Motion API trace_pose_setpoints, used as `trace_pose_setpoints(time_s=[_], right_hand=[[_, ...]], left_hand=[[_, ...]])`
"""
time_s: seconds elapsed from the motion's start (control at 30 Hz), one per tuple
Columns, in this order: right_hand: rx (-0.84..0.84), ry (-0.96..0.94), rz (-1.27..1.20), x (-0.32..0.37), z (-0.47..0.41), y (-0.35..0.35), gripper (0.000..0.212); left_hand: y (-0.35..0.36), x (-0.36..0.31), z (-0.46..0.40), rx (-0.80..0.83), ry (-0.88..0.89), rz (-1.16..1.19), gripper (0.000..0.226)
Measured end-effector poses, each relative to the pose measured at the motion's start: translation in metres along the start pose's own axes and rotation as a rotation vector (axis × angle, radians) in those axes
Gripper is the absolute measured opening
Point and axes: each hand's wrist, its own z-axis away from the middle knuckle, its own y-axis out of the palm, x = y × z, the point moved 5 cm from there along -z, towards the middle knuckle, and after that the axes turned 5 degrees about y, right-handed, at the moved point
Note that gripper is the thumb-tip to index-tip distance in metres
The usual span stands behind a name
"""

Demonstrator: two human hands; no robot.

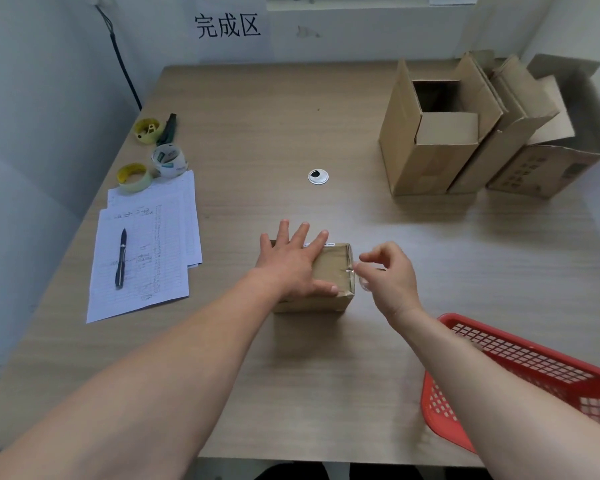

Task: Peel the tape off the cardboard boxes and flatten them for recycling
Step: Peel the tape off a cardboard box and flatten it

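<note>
left hand pressed flat on a small taped cardboard box, right hand pinching clear tape at the box's right edge.
the box sits on the table near its front edge, just in front of the person; the left hand lies on its top with fingers straight and spread, holding it down, while the right hand's thumb and forefinger are curled together on the tape end at the upper right edge, the other fingers loosely bent. three opened cardboard boxes stand together at the far right of the table. a red basket sits at the near right under the right forearm. on the left lie lined papers with a pen on them, and tape rolls beyond.
</note>
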Motion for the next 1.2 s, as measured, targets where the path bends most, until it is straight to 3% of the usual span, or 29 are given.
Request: trace_pose_setpoints(time_s=[0.13,0.2,0.33,0.4,0.53,0.67,0.9,1.03,1.13,1.2], right_hand=[[0.104,-0.241,0.477,0.007,-0.004,0.010,0.042],[0.120,-0.346,0.662,0.011,-0.007,0.014,0.028],[0.124,-0.417,0.747,0.013,-0.011,0.018,0.010],[0.152,-0.286,0.564,0.010,-0.013,0.017,0.015],[0.181,0.263,-0.288,-0.013,-0.010,0.005,0.023],[0.034,0.463,-0.614,-0.034,-0.002,0.007,0.023],[-0.176,0.300,-0.422,-0.033,0.014,0.008,0.013],[-0.204,0.117,-0.243,-0.032,0.023,-0.003,0.075],[-0.069,-0.219,0.203,-0.021,0.030,-0.005,0.065],[0.036,-0.338,0.442,-0.017,0.031,0.000,0.051]], left_hand=[[0.000,0.001,-0.004,0.000,0.011,0.005,0.109],[0.001,0.003,-0.006,0.000,0.018,0.014,0.109],[0.005,0.006,-0.007,0.003,0.026,0.039,0.110],[0.005,0.009,-0.007,0.005,0.021,0.053,0.110],[0.006,0.011,-0.008,0.013,0.021,0.081,0.110],[0.006,0.009,-0.009,0.012,0.018,0.081,0.111],[0.006,0.007,-0.008,0.006,-0.001,0.084,0.110],[0.008,0.008,-0.006,0.003,-0.007,0.095,0.110],[0.008,0.008,-0.004,0.003,-0.009,0.090,0.109],[0.008,0.008,-0.004,0.006,-0.005,0.085,0.109]])
